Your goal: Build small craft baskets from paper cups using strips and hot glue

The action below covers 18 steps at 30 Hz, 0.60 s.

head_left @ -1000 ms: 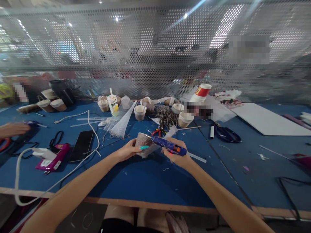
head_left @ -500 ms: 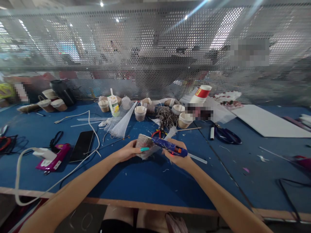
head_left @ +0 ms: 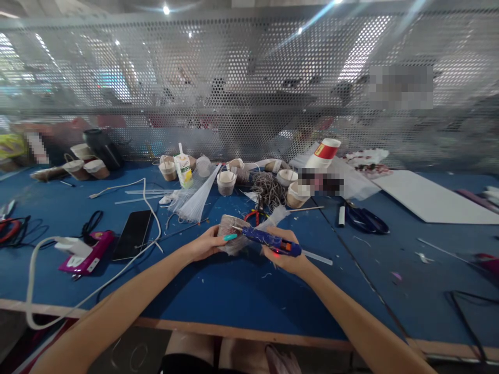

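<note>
My left hand [head_left: 206, 244] is closed around a small cup-shaped piece wrapped in greyish mesh [head_left: 231, 226], its thumb lying along the near side. In my right hand [head_left: 286, 259] is a blue glue gun [head_left: 268, 239], with a clear glue stick [head_left: 317, 257] poking out of its back and a small red light lit. The gun's nozzle points left and meets or nearly meets the wrapped piece's side. A strip of white mesh [head_left: 275, 217] trails from the piece, up behind the gun. Pliers with red-and-yellow handles [head_left: 255, 214] lie just behind.
On the blue table stand several small cups [head_left: 226, 183], a drink cup with a straw [head_left: 184, 170] and a heap of grey cord [head_left: 268, 189]. To the left are a phone [head_left: 132, 235] and a pink power bank [head_left: 88, 254] with a white cable. Scissors [head_left: 368, 221] and a white board [head_left: 432, 200] lie right.
The wrapped piece has turned slightly in my left hand, and the glue gun's nozzle has shifted a little left and down across it. Both hands keep their grip.
</note>
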Motion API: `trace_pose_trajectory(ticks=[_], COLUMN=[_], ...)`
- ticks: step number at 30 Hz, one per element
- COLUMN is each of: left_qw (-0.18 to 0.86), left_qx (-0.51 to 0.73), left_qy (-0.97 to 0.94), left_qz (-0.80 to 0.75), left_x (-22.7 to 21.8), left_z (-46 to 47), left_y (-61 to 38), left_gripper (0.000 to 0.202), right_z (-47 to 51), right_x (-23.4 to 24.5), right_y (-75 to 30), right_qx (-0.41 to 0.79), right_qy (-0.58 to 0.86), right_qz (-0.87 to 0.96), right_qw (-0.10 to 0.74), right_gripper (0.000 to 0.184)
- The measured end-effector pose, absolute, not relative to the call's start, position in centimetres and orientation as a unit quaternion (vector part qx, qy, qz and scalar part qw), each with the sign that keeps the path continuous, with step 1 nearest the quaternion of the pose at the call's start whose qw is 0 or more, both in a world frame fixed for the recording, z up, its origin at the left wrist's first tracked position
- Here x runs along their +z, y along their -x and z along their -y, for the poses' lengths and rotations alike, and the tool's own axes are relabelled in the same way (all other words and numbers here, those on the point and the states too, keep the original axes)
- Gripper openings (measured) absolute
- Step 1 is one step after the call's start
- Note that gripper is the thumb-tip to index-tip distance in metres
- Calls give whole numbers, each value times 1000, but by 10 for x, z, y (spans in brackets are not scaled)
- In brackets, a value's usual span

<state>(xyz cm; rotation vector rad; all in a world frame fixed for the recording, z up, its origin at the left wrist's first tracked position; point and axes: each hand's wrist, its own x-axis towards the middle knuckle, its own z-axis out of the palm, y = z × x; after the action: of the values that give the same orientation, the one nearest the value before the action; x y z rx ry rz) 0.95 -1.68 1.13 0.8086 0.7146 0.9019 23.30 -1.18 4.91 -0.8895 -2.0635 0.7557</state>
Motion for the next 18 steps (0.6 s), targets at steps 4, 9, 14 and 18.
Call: trace_pose_trajectory(ticks=[4,9,14,18], left_qw=[771,772,766,754], left_qx=[396,401,416,424], left_qy=[-389,-378,-378,-396], left_qz=[-312,-318,-312,-307], left_x=[15,14,11,13], left_z=[18,17,16,16], left_y=[-10,-10,-10,-10], left_gripper=[64,67,61,65], right_z=[13,13,11,11], right_x=[54,53,44,43], right_y=[-233,-232,-231,-232], right_qx=[289,276,285,290], right_qy=[371,376,368,341], right_qz=[783,788,799,807], right_qw=[408,401,381,384], right_gripper=[12,11,14,17])
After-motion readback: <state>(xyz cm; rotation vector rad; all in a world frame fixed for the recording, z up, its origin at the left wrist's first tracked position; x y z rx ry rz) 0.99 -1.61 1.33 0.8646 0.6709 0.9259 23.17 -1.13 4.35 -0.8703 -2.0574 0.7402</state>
